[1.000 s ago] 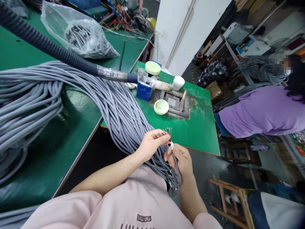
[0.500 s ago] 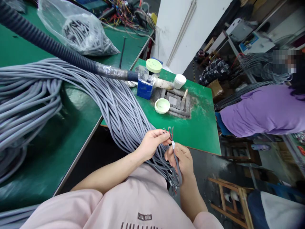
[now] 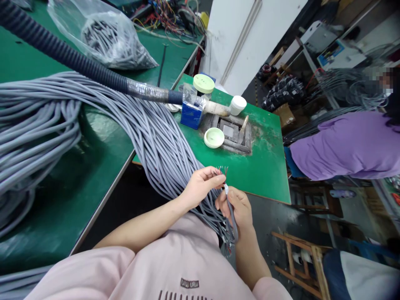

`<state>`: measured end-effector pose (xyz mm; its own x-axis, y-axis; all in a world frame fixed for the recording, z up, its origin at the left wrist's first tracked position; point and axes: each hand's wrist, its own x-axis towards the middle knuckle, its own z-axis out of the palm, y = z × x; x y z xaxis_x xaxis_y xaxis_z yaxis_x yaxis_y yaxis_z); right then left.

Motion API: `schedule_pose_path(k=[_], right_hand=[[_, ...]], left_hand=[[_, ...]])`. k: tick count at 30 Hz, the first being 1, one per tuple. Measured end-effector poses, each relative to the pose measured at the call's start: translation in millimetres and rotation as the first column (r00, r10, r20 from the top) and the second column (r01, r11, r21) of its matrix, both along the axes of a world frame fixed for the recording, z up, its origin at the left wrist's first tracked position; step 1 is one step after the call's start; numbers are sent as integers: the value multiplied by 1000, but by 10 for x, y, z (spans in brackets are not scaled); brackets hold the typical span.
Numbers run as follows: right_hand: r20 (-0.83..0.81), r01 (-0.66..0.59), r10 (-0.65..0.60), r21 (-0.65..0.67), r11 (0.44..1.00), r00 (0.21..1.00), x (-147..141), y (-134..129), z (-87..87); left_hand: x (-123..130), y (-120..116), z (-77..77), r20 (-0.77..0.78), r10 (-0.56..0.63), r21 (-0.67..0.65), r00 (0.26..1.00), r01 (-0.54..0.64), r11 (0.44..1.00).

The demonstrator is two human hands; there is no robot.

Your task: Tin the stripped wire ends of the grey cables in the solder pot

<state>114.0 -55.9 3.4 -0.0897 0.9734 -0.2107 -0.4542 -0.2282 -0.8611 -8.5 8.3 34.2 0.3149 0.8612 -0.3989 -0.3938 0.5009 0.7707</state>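
Note:
A grey cable (image 3: 230, 208) stands upright in front of my chest, its stripped end pointing away from me. My right hand (image 3: 239, 204) is closed around it, just below a white band (image 3: 226, 189). Above the band, thin coloured wires (image 3: 225, 170) fan out with bare tips. My left hand (image 3: 204, 183) pinches some of these wires between thumb and fingers. Beneath both hands runs a thick bundle of grey cables (image 3: 156, 137), whose stripped ends (image 3: 228, 237) hang near my right wrist.
Ahead on the green table (image 3: 265, 175) are a soldering pot (image 3: 229, 132), a pale green dish (image 3: 214, 137), a white cup (image 3: 238, 105) and a blue box (image 3: 190, 114). A black hose (image 3: 93, 71) crosses above the cables. A person in purple (image 3: 346, 146) is at right.
My left thumb and fingers have shifted slightly over the wires, and the wire tips are spread a little differently. The right hand keeps its hold on the cable. The view has shifted slightly.

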Motion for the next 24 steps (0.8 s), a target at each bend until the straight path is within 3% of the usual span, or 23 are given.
schedule_pose_path(k=[4,24], right_hand=[[-16,-85,85,-19,996,996,-1,5,-4],[-8,-81,81,-28,996,997,-5,2,-1]], left_hand=[[-4,17,12,-43,-2,12,999,2,1000],[-13,9,-7,-39,8,5,999,-8,1000]])
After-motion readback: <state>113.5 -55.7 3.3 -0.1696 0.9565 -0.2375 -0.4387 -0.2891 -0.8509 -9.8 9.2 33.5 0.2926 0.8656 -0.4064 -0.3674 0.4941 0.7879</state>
